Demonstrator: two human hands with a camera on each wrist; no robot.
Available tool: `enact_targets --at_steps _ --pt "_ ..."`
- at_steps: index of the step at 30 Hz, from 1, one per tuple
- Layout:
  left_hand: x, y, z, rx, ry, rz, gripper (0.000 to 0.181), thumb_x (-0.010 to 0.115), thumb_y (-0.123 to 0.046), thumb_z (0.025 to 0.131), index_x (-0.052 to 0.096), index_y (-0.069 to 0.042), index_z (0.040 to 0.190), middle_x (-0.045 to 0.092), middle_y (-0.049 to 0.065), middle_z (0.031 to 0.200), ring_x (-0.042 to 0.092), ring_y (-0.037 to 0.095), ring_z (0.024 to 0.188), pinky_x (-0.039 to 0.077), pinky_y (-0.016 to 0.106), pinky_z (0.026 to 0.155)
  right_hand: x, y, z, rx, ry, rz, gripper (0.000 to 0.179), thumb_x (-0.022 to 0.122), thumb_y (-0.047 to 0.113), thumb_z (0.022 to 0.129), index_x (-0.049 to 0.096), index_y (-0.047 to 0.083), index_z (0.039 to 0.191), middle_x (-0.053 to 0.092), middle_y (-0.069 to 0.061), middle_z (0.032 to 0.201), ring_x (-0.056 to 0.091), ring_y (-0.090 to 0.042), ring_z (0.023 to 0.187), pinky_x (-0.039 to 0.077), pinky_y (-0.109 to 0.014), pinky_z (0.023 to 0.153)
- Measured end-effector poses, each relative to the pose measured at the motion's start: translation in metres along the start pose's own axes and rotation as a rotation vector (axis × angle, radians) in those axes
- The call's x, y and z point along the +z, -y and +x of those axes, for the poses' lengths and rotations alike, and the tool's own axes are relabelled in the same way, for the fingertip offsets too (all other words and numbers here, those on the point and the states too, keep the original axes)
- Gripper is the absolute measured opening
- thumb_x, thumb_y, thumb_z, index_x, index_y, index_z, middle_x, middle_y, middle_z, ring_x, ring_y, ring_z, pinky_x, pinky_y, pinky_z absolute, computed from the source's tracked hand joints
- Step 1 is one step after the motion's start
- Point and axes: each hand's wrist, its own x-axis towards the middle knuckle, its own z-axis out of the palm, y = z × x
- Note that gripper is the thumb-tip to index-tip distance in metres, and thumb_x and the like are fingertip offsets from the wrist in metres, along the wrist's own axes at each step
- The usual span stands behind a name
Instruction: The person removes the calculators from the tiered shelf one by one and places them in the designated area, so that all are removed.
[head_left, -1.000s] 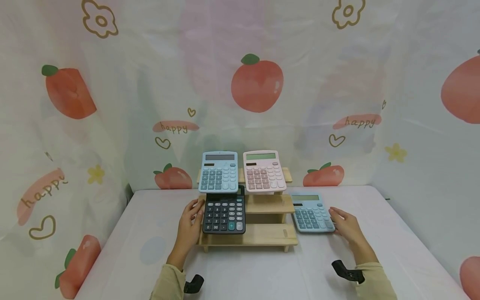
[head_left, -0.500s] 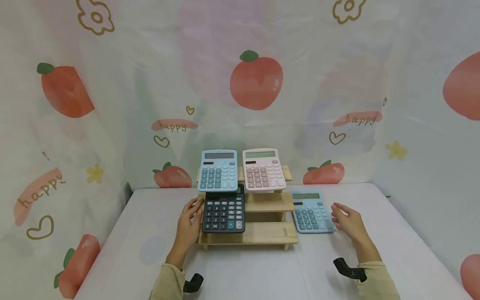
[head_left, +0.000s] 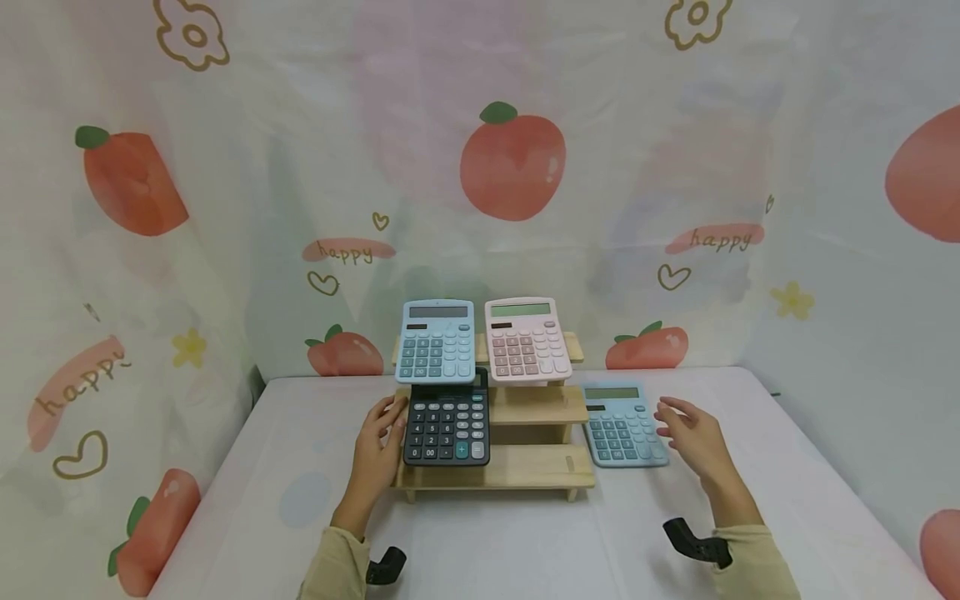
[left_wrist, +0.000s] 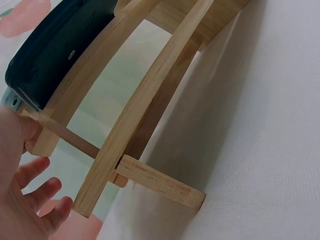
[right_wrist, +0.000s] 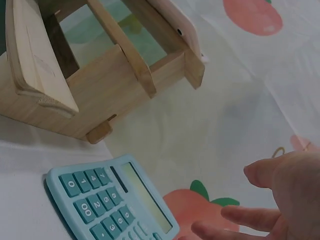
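Observation:
A tiered wooden stand (head_left: 525,467) carries a blue calculator (head_left: 437,342) and a pink calculator (head_left: 527,340) on its top tier. Below the blue one, a black calculator (head_left: 447,425) leans on the stand, its upper part partly covered. My left hand (head_left: 377,450) holds the stand's left side, thumb and forefinger at a shelf board's end (left_wrist: 46,142); the other fingers are loose. Another light blue calculator (head_left: 625,427) lies on the table, right of the stand. Beside its right edge hovers my right hand (head_left: 693,437), fingers relaxed and parted, holding nothing (right_wrist: 285,200).
The white tabletop (head_left: 495,550) extends around the stand. A patterned cloth backdrop (head_left: 525,275) rises behind the table and along both sides. Each wrist wears a black camera mount, one by the left sleeve (head_left: 386,567) and one by the right (head_left: 697,546).
My right hand has come away from the light blue calculator's right edge, shifted right, then moved slightly back and left. The calculator stays on the table. My left hand keeps its place at the stand.

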Motion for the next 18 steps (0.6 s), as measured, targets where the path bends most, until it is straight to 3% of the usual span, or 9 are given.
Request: enact_targets --at_steps 11,18 --pt "0.002 0.001 0.0 0.011 -0.008 -0.008 0.036 0.055 -0.013 0.104 0.062 -0.003 0.138 0.052 0.019 0.15 0.053 0.039 0.133 0.047 0.053 0.097 0.009 0.028 -0.019 -0.18 -0.04 0.015 0.052 0.041 0.034 0.109 0.045 -0.001 0.148 0.063 -0.029 0.133 0.067 -0.005 0.091 0.05 -0.016 0.077" --pt "0.0 0.0 0.0 -0.005 0.006 -0.032 0.037 0.054 -0.01 0.104 0.061 -0.003 0.139 0.049 0.021 0.151 0.051 0.039 0.136 0.046 0.055 0.099 0.022 0.048 -0.03 -0.254 -0.012 0.024 0.047 0.045 0.027 0.109 0.049 -0.002 0.145 0.066 -0.029 0.129 0.064 0.002 0.087 0.052 -0.019 0.079"
